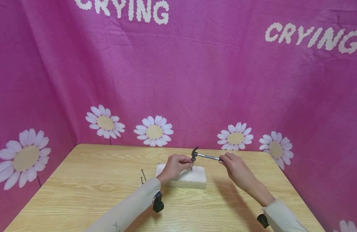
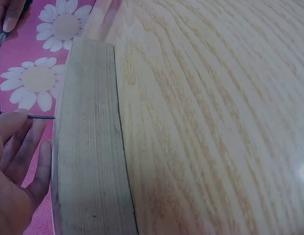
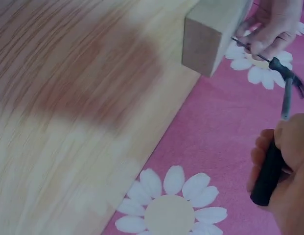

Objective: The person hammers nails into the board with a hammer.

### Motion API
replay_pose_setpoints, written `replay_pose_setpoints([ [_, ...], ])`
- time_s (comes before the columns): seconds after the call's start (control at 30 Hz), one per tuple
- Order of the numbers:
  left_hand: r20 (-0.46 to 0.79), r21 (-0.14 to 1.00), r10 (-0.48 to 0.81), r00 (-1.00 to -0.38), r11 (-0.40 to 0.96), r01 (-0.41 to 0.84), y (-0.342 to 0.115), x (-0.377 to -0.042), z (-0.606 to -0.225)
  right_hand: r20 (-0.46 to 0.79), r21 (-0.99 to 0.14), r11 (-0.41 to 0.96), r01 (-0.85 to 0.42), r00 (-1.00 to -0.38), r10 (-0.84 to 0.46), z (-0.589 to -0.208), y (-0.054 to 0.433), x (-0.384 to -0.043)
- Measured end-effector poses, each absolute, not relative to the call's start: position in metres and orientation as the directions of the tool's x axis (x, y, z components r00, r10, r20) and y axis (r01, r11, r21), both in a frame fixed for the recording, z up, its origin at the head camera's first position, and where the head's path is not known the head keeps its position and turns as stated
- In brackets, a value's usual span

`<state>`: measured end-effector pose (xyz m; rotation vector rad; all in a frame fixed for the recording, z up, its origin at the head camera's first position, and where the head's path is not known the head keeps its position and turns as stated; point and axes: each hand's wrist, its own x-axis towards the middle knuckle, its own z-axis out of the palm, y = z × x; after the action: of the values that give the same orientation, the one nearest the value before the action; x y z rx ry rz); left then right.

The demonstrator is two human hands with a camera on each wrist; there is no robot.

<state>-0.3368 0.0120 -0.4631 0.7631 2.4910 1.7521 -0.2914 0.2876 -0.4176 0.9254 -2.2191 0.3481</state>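
Note:
A pale wooden block (image 1: 192, 178) lies flat on the table. Thumb and fingers of my left hand (image 1: 175, 166) pinch a dark nail (image 2: 41, 117) upright, its tip at the block's top face. My right hand (image 1: 234, 167) grips the black handle (image 3: 268, 178) of a small claw hammer (image 1: 207, 156) with a metal shaft. The hammer's dark head (image 3: 285, 71) is at the nail's upper end, claw pointing up; whether they touch, I cannot tell. Part of the block is hidden behind my left hand.
Several loose nails (image 1: 144, 175) are on the wooden table (image 1: 108, 193), left of the block, partly hidden by my left forearm. Small dark nail ends (image 1: 196, 167) show near the block's back edge. A pink cloth (image 1: 195, 80) with daisies hangs behind and beside the table.

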Motion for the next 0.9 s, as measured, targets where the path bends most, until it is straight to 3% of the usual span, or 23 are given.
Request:
replay_pose_setpoints([
  [0.23, 0.267, 0.895, 0.388, -0.882, 0.240, 0.377, 0.0103, -0.3368, -0.4640, 0.782, -0.138, 0.679, -0.721, -0.500, -0.372, -0.4114, 0.2835, -0.2936],
  [0.43, 0.279, 0.880, 0.385, -0.880, 0.264, 0.394, 0.0112, -0.3372, -0.4654, 0.694, -0.014, 0.705, -0.709, -0.515, -0.504, -0.4148, 0.2849, -0.2937],
  [0.63, 0.267, 0.893, 0.389, -0.882, 0.245, 0.378, 0.0105, -0.3373, -0.4651, 0.812, -0.112, 0.681, -0.724, -0.461, -0.357, -0.4124, 0.2878, -0.2913],
  [0.83, 0.274, 0.886, 0.386, -0.881, 0.256, 0.387, 0.0092, -0.3394, -0.4680, 0.738, 0.011, 0.684, -0.730, -0.455, -0.498, -0.4193, 0.2841, -0.2919],
  [0.9, 0.270, 0.886, 0.383, -0.883, 0.259, 0.384, 0.0087, -0.3393, -0.4686, 0.753, -0.010, 0.695, -0.719, -0.463, -0.468, -0.4181, 0.2834, -0.2921],
])
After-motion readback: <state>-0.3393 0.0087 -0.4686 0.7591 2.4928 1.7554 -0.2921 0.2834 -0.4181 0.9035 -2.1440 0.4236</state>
